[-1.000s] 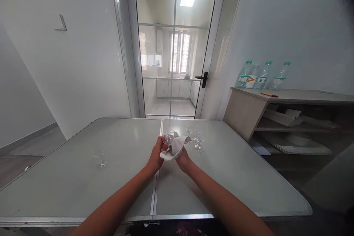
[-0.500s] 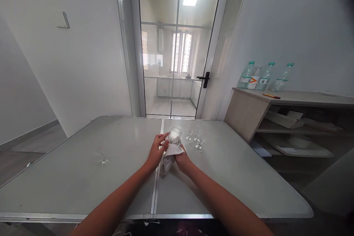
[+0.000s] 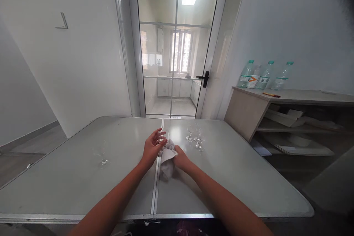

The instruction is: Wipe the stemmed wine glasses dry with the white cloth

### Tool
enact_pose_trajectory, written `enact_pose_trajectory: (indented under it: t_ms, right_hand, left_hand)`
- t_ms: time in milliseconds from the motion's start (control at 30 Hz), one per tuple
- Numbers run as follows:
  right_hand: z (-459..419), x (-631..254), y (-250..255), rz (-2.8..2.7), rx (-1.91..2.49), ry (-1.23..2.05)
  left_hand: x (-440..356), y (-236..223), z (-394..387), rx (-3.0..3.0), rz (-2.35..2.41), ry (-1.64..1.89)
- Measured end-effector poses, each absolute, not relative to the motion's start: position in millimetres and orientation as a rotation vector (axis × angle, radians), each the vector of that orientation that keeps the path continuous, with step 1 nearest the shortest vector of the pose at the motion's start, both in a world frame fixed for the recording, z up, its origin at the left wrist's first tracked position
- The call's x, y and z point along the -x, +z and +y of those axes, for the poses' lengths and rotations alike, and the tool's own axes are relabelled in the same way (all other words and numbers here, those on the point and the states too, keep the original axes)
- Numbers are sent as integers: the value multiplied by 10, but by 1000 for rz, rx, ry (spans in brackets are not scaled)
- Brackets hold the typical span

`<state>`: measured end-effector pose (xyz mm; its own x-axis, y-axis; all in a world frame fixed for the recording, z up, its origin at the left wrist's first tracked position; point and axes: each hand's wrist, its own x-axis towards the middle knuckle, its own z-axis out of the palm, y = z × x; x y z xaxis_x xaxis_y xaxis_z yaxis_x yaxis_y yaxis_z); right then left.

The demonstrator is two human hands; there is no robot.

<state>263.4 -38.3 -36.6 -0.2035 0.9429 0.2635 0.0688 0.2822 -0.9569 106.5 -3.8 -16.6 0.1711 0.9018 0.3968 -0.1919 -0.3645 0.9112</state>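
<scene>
Over the middle seam of the grey table (image 3: 83, 188), my left hand (image 3: 152, 147) is curled round the bowl of a clear wine glass (image 3: 164, 137). My right hand (image 3: 179, 158) grips a white cloth (image 3: 167, 163) that hangs down to the tabletop and reaches up against the glass. Both hands meet just above the table, close together.
Three clear stemmed glasses (image 3: 195, 137) stand just right of my hands. One lone glass (image 3: 103, 155) stands on the left half of the table. A glass door (image 3: 177, 44) is behind the table. A wooden shelf unit (image 3: 290, 118) with water bottles (image 3: 262, 75) is at the right.
The glass has sunk lower and my left hand has closed further round its bowl. The cloth has slid down from the glass and hangs lower under my right hand.
</scene>
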Motion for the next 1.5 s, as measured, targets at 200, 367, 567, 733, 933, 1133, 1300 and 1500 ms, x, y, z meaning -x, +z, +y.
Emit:
enact_pose_trajectory:
  t_ms: [200,367,567,733,933,1133,1300,1500]
  right_hand:
    - [-346,-2733,-268,-1674,1163,387]
    - [-331,-2844,-242,-1361,1149,368]
    - [-338,-2792,-208,-1214,1003,1101]
    - [-414,-2791,-116,-1225,723,1588]
    - [-413,-2809,-116,-1542,778,1264]
    - [-402,-2761,-160,-1727,1013,719]
    - [-380,-2778,-209,-1438,810,1354]
    - [-344,-2836,-216,-1524,844,1004]
  left_hand:
    - [-1056,-156,-43,-1388,795,1576]
    - [-1029,-121,-74,-1385,647,1566]
    - [-1138,-181,-106,-1513,460,1452]
    - [-1118,-182,-94,-1504,518,1498]
    - [-1106,-160,-125,-1534,511,1540]
    - [-1089,-193,-116,-1572,544,1604]
    - [-1038,-223,-25,-1477,408,1357]
    - [-1085,-204,-63,-1499,435,1465]
